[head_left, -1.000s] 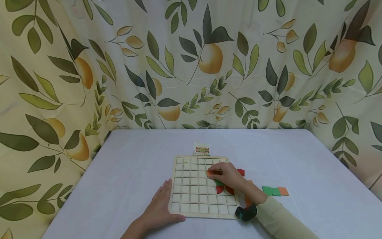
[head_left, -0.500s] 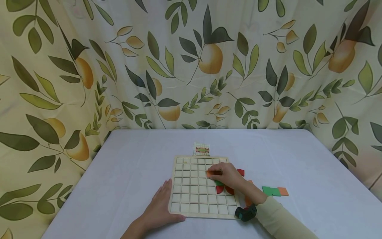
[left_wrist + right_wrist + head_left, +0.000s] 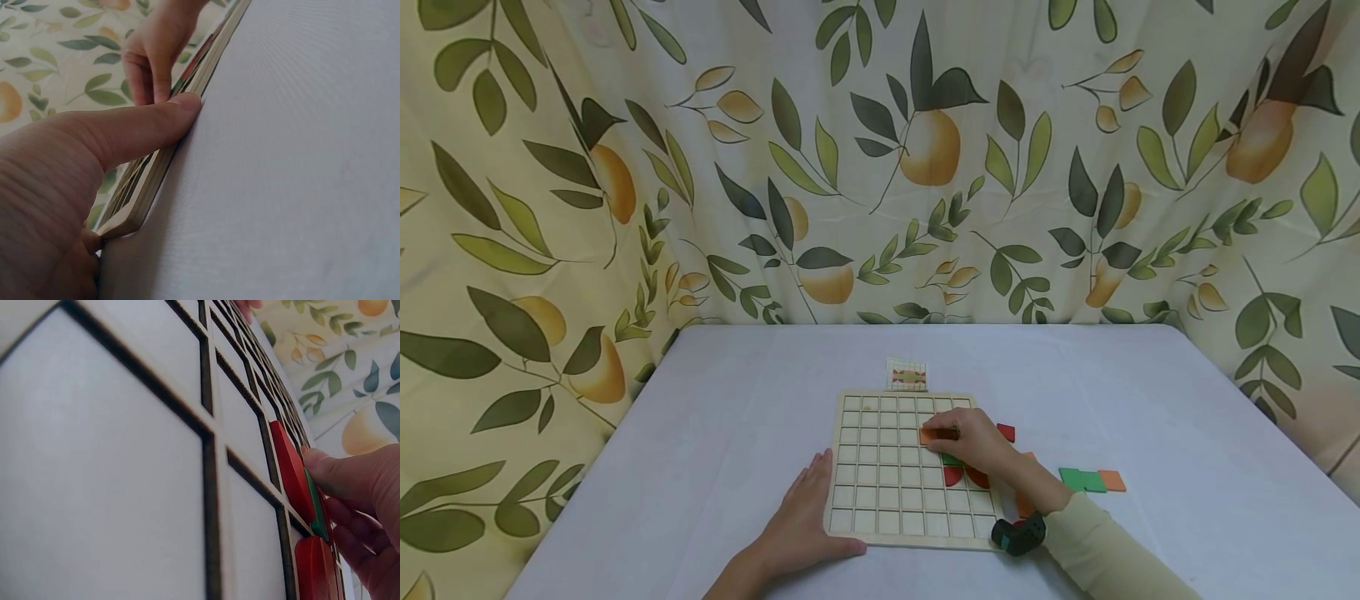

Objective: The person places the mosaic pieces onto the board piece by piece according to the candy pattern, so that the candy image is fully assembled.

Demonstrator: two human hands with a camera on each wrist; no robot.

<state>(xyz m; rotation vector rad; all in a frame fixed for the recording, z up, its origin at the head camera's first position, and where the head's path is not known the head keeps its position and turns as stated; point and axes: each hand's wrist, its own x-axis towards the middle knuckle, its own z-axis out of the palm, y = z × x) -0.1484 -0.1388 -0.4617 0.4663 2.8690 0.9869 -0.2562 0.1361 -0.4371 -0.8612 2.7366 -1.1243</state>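
A light wooden grid board (image 3: 887,475) lies on the white table. My left hand (image 3: 797,525) rests at its near left corner, fingers straight along the left side. In the left wrist view the thumb (image 3: 150,128) lies on the board's front edge. My right hand (image 3: 968,437) reaches over the right half, and its thumb and fingertips pinch an orange tile (image 3: 924,436) at a grid square. Just in front of that hand are a green tile (image 3: 952,459) and two rounded red pieces, one red piece (image 3: 292,472) large in the right wrist view. The palm hides several squares.
A small pattern card (image 3: 907,376) stands behind the board. Right of the board lie a red tile (image 3: 1007,432), green tiles (image 3: 1082,479), an orange tile (image 3: 1112,481) and more orange pieces (image 3: 1025,505) partly under the right forearm. A leaf-and-fruit curtain (image 3: 880,167) hangs behind the table.
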